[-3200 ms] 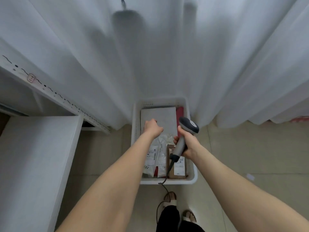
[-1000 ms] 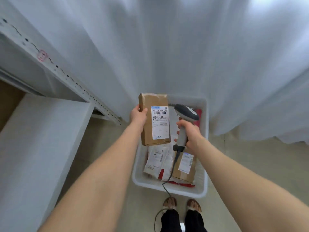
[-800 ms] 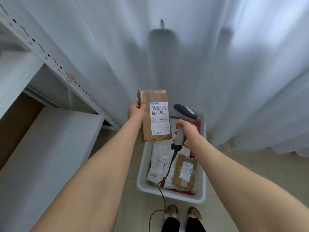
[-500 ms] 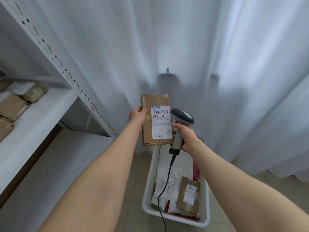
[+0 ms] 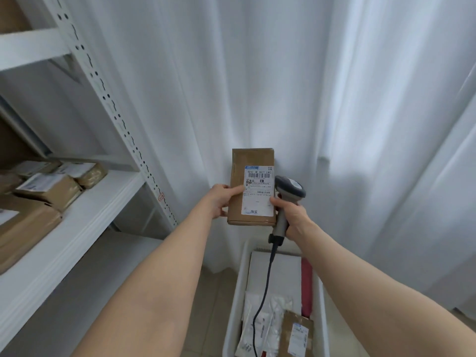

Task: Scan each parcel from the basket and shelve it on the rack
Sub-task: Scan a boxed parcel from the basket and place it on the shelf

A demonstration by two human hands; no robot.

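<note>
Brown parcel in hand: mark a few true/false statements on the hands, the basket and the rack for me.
1. The left hand holds the brown parcel, label towards the camera. True.
2. The right hand is empty. False: it grips the scanner.
3. The basket holds nothing. False: other parcels lie in it.
4. The rack shelf carries boxes. True.
</note>
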